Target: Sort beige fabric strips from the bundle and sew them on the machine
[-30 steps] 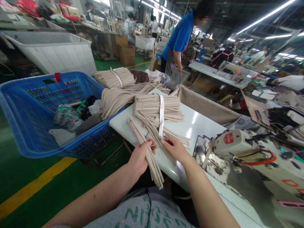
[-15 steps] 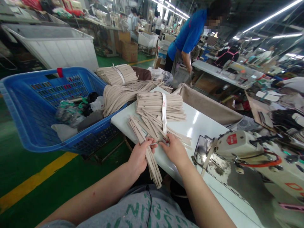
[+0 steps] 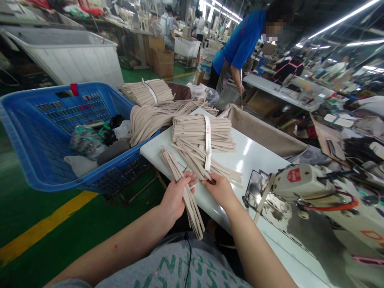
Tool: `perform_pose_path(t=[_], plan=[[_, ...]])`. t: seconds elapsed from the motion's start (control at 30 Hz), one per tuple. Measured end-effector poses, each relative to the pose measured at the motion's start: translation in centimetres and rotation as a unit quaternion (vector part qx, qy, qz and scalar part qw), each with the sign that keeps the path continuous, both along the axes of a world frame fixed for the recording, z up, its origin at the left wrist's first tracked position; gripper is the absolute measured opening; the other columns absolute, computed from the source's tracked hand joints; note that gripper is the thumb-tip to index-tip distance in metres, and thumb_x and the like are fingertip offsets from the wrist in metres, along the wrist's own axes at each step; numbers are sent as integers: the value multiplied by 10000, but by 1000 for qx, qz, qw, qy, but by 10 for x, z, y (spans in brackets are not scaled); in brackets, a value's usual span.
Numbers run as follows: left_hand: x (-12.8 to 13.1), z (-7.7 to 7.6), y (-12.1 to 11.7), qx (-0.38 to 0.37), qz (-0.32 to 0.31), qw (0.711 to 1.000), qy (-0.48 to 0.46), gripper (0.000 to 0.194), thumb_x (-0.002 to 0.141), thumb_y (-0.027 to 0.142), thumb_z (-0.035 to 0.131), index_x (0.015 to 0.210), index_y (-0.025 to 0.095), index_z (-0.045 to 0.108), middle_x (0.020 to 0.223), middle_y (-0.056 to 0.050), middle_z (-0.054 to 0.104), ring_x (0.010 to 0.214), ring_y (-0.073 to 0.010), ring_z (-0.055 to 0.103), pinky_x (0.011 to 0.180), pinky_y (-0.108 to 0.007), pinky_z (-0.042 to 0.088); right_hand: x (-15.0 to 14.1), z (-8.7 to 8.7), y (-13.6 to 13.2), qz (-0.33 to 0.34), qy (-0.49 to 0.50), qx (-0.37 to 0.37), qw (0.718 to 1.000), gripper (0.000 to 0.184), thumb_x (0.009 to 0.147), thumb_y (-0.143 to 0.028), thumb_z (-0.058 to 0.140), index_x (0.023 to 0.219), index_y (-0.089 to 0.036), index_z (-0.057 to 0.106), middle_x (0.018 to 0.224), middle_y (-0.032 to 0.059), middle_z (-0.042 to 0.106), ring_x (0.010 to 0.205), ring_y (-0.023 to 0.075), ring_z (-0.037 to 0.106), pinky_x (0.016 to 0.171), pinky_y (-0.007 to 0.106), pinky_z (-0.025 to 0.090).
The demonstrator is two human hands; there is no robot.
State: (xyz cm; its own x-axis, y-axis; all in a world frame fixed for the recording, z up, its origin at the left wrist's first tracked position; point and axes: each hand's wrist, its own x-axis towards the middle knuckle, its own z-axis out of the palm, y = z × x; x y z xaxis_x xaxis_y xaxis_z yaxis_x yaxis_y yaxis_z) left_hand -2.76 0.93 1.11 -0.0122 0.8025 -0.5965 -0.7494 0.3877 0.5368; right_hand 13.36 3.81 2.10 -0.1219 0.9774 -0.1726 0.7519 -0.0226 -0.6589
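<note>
My left hand (image 3: 179, 194) is closed round a small bunch of beige fabric strips (image 3: 192, 210), which slants from the table down towards my lap. Close by on the right, my right hand (image 3: 218, 189) pinches the near ends of some loose beige strips (image 3: 195, 160) lying on the white table (image 3: 154, 151). Behind these sits a thick bundle of strips (image 3: 189, 130), wrapped by a white band (image 3: 208, 136) with red writing. The fingertips of both hands are a short gap apart.
A blue basket (image 3: 81, 182) with bags and cloth stands at the left; more strips (image 3: 147, 124) drape over its edge beside another tied bundle (image 3: 144, 93). A sewing machine (image 3: 312, 188) occupies the table's right. Beyond, a person in blue (image 3: 240, 44) bends over, holding a stick.
My right hand has shifted slightly and now pinches the ends of the loose strips more plainly. The left hand keeps its bunch almost still.
</note>
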Motion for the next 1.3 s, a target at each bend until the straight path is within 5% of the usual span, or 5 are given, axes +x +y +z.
perform_pose_path(t=[0.33, 0.53, 0.73, 0.93, 1.3], plan=[[0, 3, -1, -6, 7, 1000, -6, 98, 767, 80, 701, 847, 130, 674, 1069, -152, 735, 925, -234, 731, 574, -205, 495, 8, 1, -1, 21, 86, -44, 995, 172, 901, -344, 479, 801, -220, 545, 589, -30, 588, 575, 153, 587, 592, 256, 424], [0, 0, -1, 1, 3, 1000, -4, 96, 750, 112, 730, 825, 133, 674, 1063, -150, 734, 936, -241, 729, 582, -214, 493, 9, -5, 3, -40, 201, -76, 976, 361, 902, -571, 475, 758, -240, 450, 539, -79, 430, 416, 112, 440, 431, 236, 340], [-1, -2, -1, -1, 1, 1000, -4, 119, 731, 115, 752, 820, 136, 677, 1062, -146, 738, 914, -232, 730, 595, -219, 494, 8, 2, 5, -3, 99, 38, 994, 318, 859, -504, 605, 889, -191, 650, 796, 20, 679, 773, 193, 613, 702, 284, 462], [-2, -6, -2, 13, 0, 1000, -5, 121, 734, 125, 748, 831, 136, 677, 1054, -147, 739, 896, -230, 733, 586, -220, 483, 9, 1, 8, -6, -23, 70, 997, 301, 971, -419, 461, 848, -200, 628, 765, 46, 660, 763, 208, 593, 686, 286, 414], [-1, -5, -1, 6, -2, 1000, -9, 100, 751, 106, 724, 828, 136, 668, 1044, -137, 740, 857, -206, 731, 586, -216, 491, -2, -1, 3, -7, -188, 91, 978, 75, 892, -230, 595, 930, -192, 646, 976, 99, 683, 893, 233, 630, 753, 303, 410]])
